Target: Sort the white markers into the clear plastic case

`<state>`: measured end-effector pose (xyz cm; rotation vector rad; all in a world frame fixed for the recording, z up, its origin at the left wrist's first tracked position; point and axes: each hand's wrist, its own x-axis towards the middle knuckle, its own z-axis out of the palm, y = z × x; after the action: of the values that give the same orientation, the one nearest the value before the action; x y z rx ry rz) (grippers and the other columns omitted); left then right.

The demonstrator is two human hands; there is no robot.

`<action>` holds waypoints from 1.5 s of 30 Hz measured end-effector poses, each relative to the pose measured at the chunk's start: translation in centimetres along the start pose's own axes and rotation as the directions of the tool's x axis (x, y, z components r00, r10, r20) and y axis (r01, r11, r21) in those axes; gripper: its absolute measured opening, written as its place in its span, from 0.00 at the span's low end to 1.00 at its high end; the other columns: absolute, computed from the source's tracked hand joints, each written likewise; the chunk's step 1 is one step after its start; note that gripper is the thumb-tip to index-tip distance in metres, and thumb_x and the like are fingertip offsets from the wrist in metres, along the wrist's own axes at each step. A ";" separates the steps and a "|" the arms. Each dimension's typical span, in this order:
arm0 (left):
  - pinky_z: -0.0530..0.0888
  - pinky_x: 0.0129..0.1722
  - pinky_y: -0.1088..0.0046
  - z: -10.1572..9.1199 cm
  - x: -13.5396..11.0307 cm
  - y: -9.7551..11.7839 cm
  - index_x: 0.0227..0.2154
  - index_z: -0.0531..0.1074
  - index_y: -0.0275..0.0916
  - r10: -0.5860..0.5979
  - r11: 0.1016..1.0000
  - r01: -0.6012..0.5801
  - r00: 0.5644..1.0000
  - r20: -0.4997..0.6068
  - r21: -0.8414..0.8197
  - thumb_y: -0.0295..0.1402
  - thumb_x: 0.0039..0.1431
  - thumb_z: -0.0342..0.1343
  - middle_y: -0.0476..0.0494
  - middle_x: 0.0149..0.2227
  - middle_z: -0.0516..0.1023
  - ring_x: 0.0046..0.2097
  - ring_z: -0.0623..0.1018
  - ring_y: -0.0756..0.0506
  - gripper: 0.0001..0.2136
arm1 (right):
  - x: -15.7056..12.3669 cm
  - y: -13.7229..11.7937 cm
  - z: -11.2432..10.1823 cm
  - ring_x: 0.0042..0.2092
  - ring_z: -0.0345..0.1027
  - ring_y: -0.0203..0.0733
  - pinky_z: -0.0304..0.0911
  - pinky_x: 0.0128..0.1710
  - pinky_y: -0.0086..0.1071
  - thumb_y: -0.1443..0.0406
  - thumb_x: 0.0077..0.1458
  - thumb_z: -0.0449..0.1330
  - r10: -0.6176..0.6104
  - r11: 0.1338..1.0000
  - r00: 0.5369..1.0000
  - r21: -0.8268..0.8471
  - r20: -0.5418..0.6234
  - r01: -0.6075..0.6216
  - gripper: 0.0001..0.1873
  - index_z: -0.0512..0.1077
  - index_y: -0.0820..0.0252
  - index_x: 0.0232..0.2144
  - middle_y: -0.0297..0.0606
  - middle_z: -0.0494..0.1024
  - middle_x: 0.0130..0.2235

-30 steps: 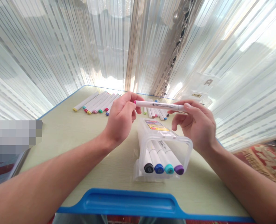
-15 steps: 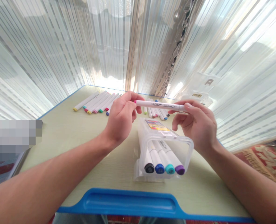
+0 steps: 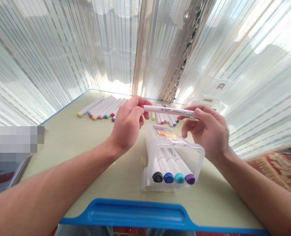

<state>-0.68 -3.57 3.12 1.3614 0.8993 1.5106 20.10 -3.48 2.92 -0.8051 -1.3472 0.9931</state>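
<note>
Unmoved marker crosswise, pink end left

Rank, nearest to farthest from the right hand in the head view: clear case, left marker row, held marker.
1. Held marker: gripped by the right hand.
2. Clear case: just below, leftward.
3. Left marker row: far left side.

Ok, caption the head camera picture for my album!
Left hand and right hand hold a marker; other markers sit in a box.
</note>
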 end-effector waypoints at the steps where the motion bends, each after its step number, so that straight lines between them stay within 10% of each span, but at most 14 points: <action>1: 0.53 0.17 0.75 0.0 0.0 0.0 0.31 0.72 0.36 -0.001 1.000 0.001 1.000 0.000 0.000 0.25 0.52 0.48 0.49 0.24 0.69 0.20 0.60 0.54 0.08 | 0.0 0.0 0.0 0.18 0.69 0.36 0.64 0.15 0.31 0.64 0.60 0.59 0.002 1.000 1.000 0.003 -0.004 -0.002 0.07 0.76 0.59 0.32 0.38 0.80 0.28; 45: 0.53 0.17 0.75 0.2 -0.1 0.2 0.31 0.71 0.36 0.002 1.000 -0.002 1.000 -0.007 0.009 0.25 0.52 0.48 0.49 0.24 0.68 0.20 0.60 0.54 0.08 | -0.1 0.0 0.1 0.20 0.70 0.36 0.65 0.16 0.31 0.63 0.61 0.58 -0.007 1.000 1.000 -0.017 0.002 0.007 0.08 0.76 0.58 0.32 0.37 0.79 0.28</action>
<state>-0.54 -3.78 3.30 1.3647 0.9098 1.5158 20.05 -3.62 2.88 -0.8123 -1.3606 0.9782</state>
